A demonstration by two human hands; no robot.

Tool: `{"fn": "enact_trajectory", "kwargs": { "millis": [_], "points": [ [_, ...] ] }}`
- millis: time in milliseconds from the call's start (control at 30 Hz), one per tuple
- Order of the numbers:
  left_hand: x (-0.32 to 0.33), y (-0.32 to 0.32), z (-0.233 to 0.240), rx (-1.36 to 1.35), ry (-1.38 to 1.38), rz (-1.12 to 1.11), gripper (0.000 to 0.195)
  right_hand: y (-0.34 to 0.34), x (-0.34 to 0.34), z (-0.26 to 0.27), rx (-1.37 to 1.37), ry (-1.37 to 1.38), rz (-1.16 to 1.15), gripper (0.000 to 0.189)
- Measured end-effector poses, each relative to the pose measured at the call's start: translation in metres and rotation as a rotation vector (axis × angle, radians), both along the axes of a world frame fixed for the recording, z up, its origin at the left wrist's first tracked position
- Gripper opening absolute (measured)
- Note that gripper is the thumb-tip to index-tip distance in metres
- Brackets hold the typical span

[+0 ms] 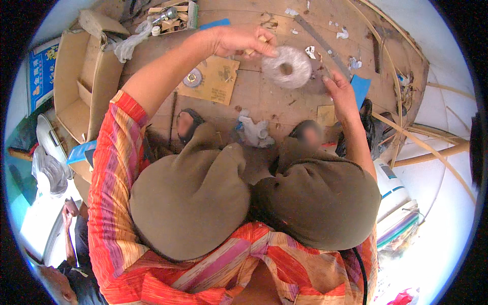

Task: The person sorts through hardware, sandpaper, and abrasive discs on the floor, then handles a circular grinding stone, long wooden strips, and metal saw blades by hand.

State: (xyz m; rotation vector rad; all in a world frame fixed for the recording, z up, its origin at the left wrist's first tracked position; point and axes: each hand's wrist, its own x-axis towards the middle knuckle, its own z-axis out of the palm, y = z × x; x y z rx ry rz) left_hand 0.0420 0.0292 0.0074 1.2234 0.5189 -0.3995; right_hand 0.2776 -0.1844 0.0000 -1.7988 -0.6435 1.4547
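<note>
My left hand is over the boards, its thumb at the upper left edge of a whitish, translucent ring-shaped roll. A small light wooden piece shows between its fingers. To the right of the roll, my right hand has its thumb and fingers close together; whether a thin strip or film lies between them cannot be made out. A long, flat, dark metal strip lies just beyond that hand. Below my left forearm, a small round disc rests on a yellow-brown sheet of paper.
Crumpled clear plastic lies between my feet. At left stand an open cardboard box and a box of wood offcuts. Blue sheet is beside my right wrist. Bent wooden strips cross the right side. Another person's hand shows lower left.
</note>
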Motion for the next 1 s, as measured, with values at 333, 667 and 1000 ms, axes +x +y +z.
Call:
{"fn": "enact_trajectory", "kwargs": {
  "millis": [333,667,1000],
  "points": [
    [0.015,-0.055,-0.034,0.737,-0.056,0.153,0.031,0.022,-0.047,0.002,-0.098,0.298,-0.02,0.056],
    [-0.085,0.018,0.021,0.111,0.083,0.443,0.026,0.011,-0.05,0.023,-0.26,0.492,-0.267,0.043],
    [-0.145,0.067,0.026,1.362,0.253,0.158,0.028,0.001,-0.043,0.011,-0.227,0.432,-0.239,0.055]
  ]
}}
